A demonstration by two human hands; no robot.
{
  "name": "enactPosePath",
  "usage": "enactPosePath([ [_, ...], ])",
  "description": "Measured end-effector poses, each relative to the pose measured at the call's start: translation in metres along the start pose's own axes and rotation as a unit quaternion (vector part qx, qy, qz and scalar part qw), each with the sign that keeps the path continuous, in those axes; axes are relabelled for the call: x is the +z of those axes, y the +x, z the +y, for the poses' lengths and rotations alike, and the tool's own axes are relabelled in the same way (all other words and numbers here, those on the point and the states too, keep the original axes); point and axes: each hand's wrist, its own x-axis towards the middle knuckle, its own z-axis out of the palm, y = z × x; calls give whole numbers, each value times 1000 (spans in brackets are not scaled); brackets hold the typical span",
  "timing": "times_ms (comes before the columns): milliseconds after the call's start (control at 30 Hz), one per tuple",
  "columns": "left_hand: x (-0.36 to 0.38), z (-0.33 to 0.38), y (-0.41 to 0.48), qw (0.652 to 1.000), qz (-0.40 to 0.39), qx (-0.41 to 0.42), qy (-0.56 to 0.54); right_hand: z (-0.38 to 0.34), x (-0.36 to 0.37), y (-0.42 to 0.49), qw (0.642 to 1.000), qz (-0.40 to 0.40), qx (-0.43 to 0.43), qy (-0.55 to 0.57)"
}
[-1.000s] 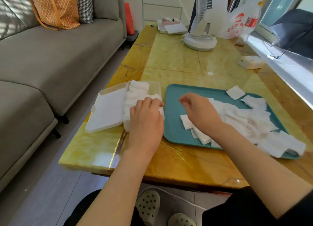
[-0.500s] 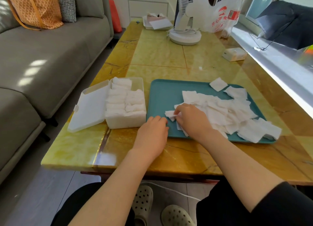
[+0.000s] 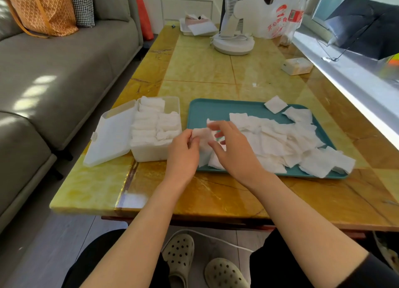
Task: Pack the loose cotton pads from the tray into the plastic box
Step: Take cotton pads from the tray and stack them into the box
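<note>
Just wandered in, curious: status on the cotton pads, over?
Left hand pinches white square cotton pad above teal plastic tray edge. Right hand at same pad, grip unclear. Translucent white plastic box open, nearly full. Nothing in the way.
</note>
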Motion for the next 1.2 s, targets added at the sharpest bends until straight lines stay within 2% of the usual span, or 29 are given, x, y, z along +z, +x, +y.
enactPosePath([
  [133, 1, 5, -3, 999, -24, 28, 23, 4, -3, 2, 999, -9, -20, -25],
  [300, 7, 9, -3, 999, -21, 35, 14, 7, -10, 6, 997, 46, -11, -59],
  [600, 6, 13, 1, 997, 32, 6, -63, 5, -11, 7, 995, -1, 84, 60],
  [800, 3, 16, 1, 995, 24, -14, -93, -4, -11, 6, 990, -2, 57, 133],
  [1000, 3, 19, 0, 994, -8, -30, -106, -2, -15, 8, 988, 45, 74, 125],
  [1200, 1, 19, 0, 996, 14, -22, -86, -7, -16, 6, 975, -15, 131, 178],
])
